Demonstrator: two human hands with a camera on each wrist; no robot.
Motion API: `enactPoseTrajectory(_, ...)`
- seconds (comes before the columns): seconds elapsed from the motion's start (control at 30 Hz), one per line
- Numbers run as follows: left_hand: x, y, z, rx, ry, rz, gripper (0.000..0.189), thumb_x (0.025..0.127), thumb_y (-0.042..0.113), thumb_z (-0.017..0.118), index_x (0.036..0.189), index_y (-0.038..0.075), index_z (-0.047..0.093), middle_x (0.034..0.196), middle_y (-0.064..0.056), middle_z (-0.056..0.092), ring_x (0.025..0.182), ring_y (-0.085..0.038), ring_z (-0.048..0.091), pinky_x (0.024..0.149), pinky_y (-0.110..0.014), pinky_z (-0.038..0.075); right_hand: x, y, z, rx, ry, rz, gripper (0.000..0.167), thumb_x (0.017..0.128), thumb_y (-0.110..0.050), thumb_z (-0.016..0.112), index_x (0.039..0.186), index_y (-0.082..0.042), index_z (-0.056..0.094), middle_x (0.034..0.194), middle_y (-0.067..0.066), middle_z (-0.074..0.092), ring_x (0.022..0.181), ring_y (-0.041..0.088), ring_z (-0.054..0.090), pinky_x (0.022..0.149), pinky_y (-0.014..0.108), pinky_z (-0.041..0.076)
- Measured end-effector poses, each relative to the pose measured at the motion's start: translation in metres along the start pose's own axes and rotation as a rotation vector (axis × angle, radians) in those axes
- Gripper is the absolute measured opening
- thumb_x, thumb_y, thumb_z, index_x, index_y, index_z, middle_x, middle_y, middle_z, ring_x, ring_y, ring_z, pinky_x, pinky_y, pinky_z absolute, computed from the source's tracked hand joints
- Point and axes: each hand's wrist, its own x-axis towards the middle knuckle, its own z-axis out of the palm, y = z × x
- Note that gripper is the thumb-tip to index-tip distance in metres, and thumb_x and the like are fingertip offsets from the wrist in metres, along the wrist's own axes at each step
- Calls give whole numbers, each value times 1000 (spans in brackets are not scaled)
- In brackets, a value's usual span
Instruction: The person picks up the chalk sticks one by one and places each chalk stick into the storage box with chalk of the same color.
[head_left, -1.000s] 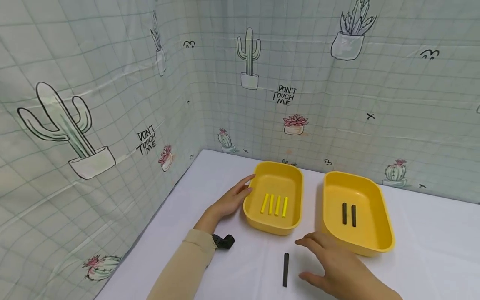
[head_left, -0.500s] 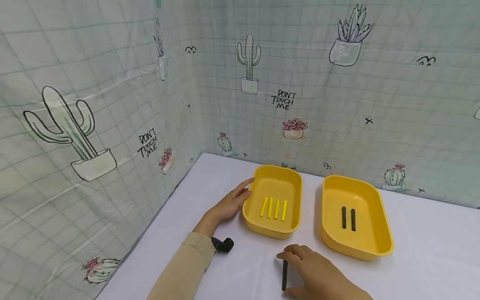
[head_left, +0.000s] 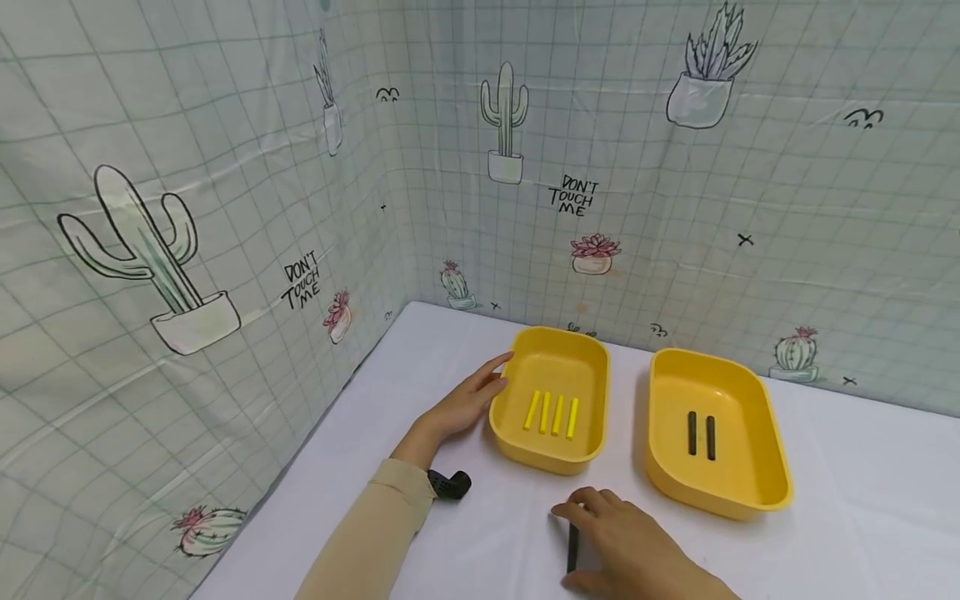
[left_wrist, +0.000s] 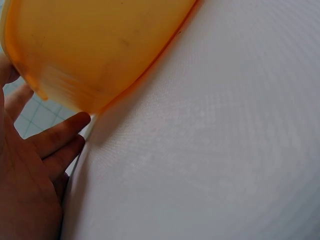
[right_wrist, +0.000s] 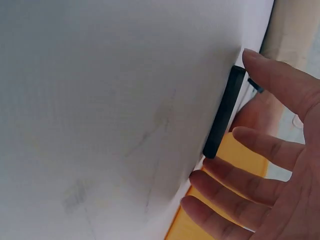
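My left hand (head_left: 467,406) rests against the left side of a yellow plastic tray (head_left: 551,461), its fingertips at the wall and rim. In that tray lie several thin yellow sticks (head_left: 558,416) side by side. Over the white table my right hand (head_left: 626,542) spans a black stick (right_wrist: 224,112) lengthwise. The thumb is close to one end and fingertips are right at the other, with the fingers only slightly bent. To the right stands a second yellow tray (head_left: 750,497), holding two black sticks (head_left: 711,437).
A black wrist camera (head_left: 452,484) sticks out from the left sleeve. Behind the trays, the white table (head_left: 450,342) meets a grid-patterned curtain (head_left: 435,167) printed with cacti. The same curtain runs along the left side.
My right hand has moved left and come down around the loose black stick. My left hand stays at the tray's side. The head view has shifted slightly.
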Motion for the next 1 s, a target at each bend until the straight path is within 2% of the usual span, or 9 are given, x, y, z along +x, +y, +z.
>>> enactPoseTrajectory(0.13, -1, -4, 1, 1, -5, 9, 51, 110, 47, 45, 160, 45, 33, 158, -12, 48, 147, -33, 45, 125, -59, 27, 0, -1, 3, -7, 1, 4, 72, 73, -56, 89, 133, -25, 65, 127, 0, 64, 112, 23, 61, 94, 50, 56)
enactPoseTrajectory(0.63, -8, -9, 4, 4, 12, -13, 50, 109, 48, 47, 157, 50, 35, 162, -12, 44, 152, -32, 38, 126, -59, 25, -4, 0, 8, -53, 39, -66, 67, 76, -54, 88, 132, -24, 66, 121, -4, 64, 104, 17, 61, 87, 42, 57)
enactPoseTrajectory(0.8, -6, -8, 3, 10, 9, -18, 50, 109, 49, 46, 157, 51, 34, 162, -11, 44, 152, -32, 39, 126, -60, 25, -5, -2, 3, -31, 34, -43, 68, 75, -54, 88, 133, -24, 66, 125, -4, 65, 108, 18, 62, 93, 44, 58)
enactPoseTrajectory(1.0, -1, -1, -1, 23, 10, 2, 50, 108, 51, 44, 158, 51, 33, 161, -11, 46, 151, -32, 40, 126, -60, 25, -9, 1, -15, -12, 68, -35, 64, 79, -54, 86, 133, -26, 66, 129, -6, 63, 110, 16, 63, 94, 45, 58)
